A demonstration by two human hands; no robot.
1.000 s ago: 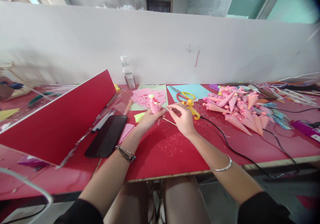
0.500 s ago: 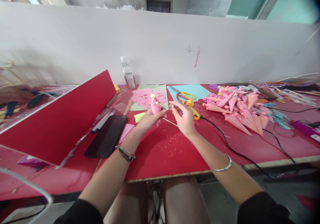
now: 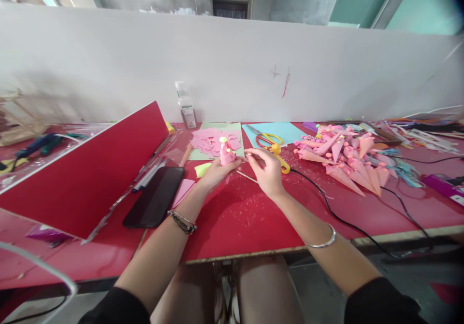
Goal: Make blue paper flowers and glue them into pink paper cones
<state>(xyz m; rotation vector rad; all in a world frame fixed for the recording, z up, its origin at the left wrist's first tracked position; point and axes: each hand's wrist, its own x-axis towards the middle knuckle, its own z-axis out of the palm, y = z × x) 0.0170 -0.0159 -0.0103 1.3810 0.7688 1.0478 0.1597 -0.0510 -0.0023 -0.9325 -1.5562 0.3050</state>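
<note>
Stretching across the view, a red table bears, from the center, a board at 9 o'clock, heaped pink cones at 3 o'clock and a black phone at 8 o'clock. At the center, a person's left hand holds a pink figure upright, fingers closed around its lower part, while the right hand, at 3 o'clock from it, curls thumb and forefinger close; whether they pinch anything cannot be told. A thin stick lies at 4 o'clock from the figure.
</note>
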